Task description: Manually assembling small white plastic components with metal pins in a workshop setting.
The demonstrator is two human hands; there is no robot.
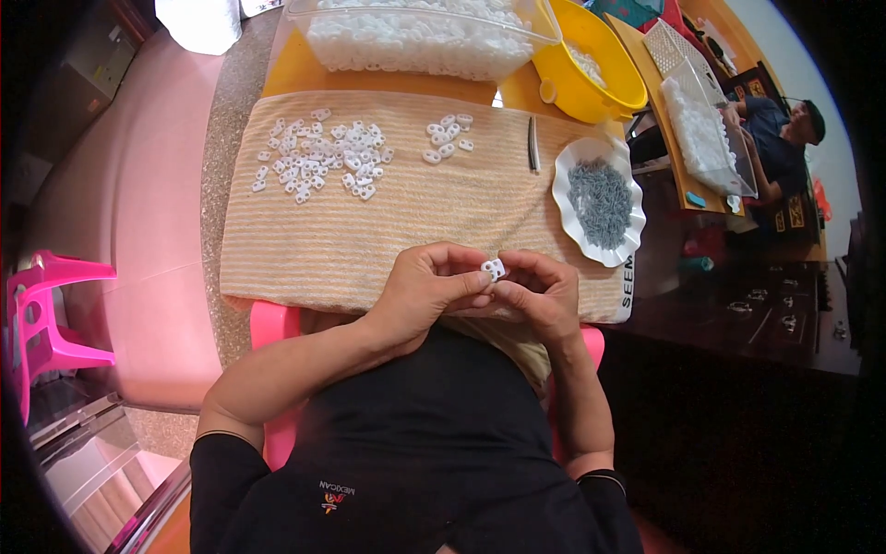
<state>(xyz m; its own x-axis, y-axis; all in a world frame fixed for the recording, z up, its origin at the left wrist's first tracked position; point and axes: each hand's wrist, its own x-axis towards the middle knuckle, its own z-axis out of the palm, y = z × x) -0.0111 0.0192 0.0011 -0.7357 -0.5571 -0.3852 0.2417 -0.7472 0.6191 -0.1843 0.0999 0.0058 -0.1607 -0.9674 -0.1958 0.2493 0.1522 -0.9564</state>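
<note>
Between the fingertips of both hands is a small white plastic piece with round holes (494, 269), held over the front edge of the towel. My left hand (429, 286) pinches it from the left and my right hand (540, 288) from the right; the fingers partly cover it. Ahead to the left lies a spread pile of similar white pieces (323, 157). A smaller group of white oval pieces (446, 137) sits to its right. Right of my hands, a white wavy-rimmed dish (569, 227) holds many small grey pieces (602, 201).
A striped beige towel (369, 240) covers the table. Behind it stand a clear bin of white pieces (420, 42) and a yellow basin (577, 88). A thin dark rod (533, 146) lies near the dish. Another person (780, 143) sits at a table far right. A pink stool (60, 323) stands left.
</note>
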